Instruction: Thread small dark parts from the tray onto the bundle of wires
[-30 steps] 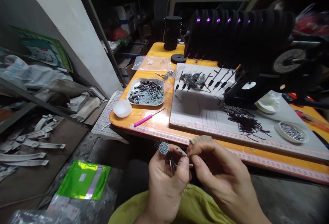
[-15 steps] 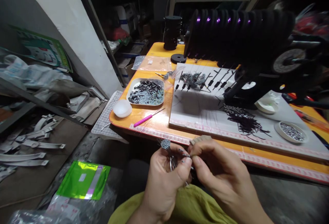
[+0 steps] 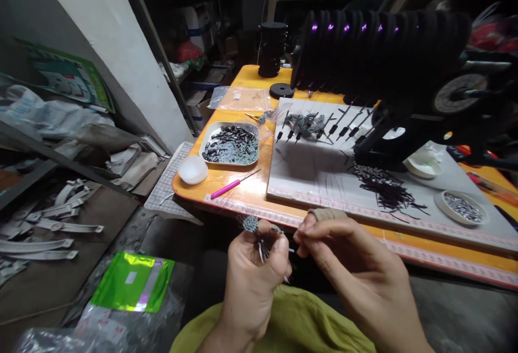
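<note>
My left hand [image 3: 254, 277] is closed around a bundle of thin, wire-like pieces [image 3: 251, 224], whose packed grey ends stand above the fist with fine strands sticking out. Pale strands of the bundle hang between the thumb and fingers. Just to the right, my right hand [image 3: 343, 256] pinches its fingertips together beside the left thumb. A small, thin pale piece [image 3: 293, 250] shows between the two hands, by the right fingertips; its kind is too small to tell. A beige wrap covers one right finger.
A tray [image 3: 205, 142] of small black and grey parts, a white bowl [image 3: 193, 170] and a pink-handled tool [image 3: 226, 188] lie on the orange table. A black machine [image 3: 376, 67] with spools stands over a pale board [image 3: 311, 180]. A dish [image 3: 441, 214] holds silvery bits.
My hands have drawn slightly apart: the left, with the bundle, moved left, and the right moved a little right. A thin pale piece now shows between them.
</note>
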Available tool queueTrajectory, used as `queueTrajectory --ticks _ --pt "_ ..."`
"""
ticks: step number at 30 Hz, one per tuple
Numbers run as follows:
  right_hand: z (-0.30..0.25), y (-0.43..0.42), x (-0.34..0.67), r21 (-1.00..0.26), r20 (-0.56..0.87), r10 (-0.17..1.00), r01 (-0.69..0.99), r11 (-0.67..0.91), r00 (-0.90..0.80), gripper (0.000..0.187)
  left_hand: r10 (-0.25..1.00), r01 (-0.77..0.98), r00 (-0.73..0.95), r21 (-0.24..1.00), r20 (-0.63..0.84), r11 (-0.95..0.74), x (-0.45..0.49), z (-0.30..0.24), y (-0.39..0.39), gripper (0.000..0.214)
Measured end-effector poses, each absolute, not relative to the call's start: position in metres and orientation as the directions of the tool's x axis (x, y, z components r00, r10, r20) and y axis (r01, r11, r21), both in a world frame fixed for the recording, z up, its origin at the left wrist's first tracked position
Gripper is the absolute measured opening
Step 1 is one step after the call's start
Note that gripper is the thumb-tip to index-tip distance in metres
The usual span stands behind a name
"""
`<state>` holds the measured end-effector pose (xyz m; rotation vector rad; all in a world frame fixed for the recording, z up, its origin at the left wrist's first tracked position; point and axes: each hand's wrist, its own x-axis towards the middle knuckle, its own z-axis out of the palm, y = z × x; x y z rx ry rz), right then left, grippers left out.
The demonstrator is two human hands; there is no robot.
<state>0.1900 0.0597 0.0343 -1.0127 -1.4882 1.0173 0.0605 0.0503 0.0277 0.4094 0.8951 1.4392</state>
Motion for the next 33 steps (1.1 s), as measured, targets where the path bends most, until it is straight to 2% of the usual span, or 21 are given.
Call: queueTrajectory --ticks 9,22,29,33 --pt "0.036 0.058 0.184 -0.966 0.259 0.960 -0.023 0.258 -0.103 0.024 0.967 -0.608 -0.093 0.783 -0.235 0.132 0.060 0.015 0.049 0.021" --pt "0.036 0.056 0.187 -0.958 0.279 0.952 0.037 0.285 -0.125 0.021 0.970 -0.503 -0.168 0.861 -0.176 0.070 0.058 0.017 0.046 0.012" --pt "0.038 0.057 0.186 -0.954 0.278 0.947 0.068 0.292 -0.163 0.024 0.953 -0.326 -0.279 0.945 -0.115 0.019 0.058 0.029 0.048 0.017" --pt "0.040 0.057 0.188 -0.944 0.286 0.936 0.105 0.312 -0.207 0.027 0.962 -0.252 -0.265 0.968 -0.059 -0.010 0.054 0.033 0.050 0.017"
